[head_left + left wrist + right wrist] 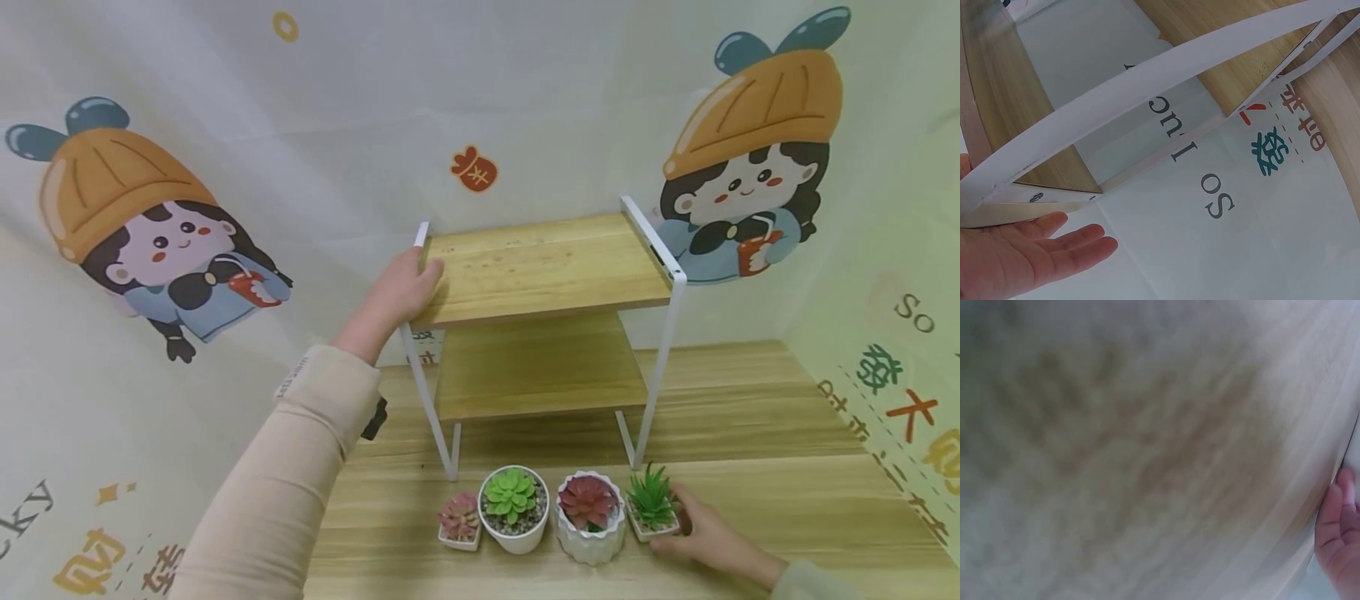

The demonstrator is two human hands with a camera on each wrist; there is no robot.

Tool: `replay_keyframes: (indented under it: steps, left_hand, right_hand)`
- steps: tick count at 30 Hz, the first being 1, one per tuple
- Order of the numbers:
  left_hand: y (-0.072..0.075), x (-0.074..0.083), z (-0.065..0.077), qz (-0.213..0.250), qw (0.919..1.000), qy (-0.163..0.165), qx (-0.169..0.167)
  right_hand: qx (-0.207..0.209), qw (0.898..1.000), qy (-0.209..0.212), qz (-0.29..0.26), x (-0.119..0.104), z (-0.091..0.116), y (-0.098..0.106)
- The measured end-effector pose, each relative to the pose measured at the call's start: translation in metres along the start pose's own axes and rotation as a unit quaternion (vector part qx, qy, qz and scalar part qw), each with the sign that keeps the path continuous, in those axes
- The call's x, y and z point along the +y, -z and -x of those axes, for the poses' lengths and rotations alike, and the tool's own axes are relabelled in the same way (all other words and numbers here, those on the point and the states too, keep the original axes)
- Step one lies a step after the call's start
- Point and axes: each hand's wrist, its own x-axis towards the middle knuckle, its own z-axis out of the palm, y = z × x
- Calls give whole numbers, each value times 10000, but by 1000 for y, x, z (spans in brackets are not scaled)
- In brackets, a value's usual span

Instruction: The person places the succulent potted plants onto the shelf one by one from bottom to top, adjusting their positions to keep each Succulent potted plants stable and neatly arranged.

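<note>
A two-tier wooden shelf (540,262) with a white metal frame stands at the middle of the head view. My left hand (401,287) holds its upper left side, thumb over the top board. The left wrist view shows the other fingers (1079,247) extended outside the frame. In front of the shelf, my right hand (708,533) grips a spiky green potted succulent (651,498) in a small square white pot, from its right side. The right wrist view is mostly a blurred wood surface, with a few fingers (1330,515) at its right edge.
Left of the right hand's plant stand a dark red succulent (588,504) in a ribbed white pot, a bright green succulent (512,496) in a round pot, and a small pink succulent (459,518). A printed cloth (540,100) hangs behind the wooden table (750,417).
</note>
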Motion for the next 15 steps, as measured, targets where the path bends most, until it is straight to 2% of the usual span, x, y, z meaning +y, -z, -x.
replay_keyframes:
  steps: [8, 12, 15]
  left_hand:
    - [-1, 0, -1, -69, 10000, -44, -19]
    - [-1, 0, -1, -107, 9999, 30, -54]
    - [-1, 0, 0, -132, 9999, 57, -39]
  right_hand:
    - [-214, 9977, 291, -579, 7, -3, 4]
    - [-242, 9979, 396, -459, 8, -4, 6]
    - [-280, 9982, 319, -432, 9, -5, 7]
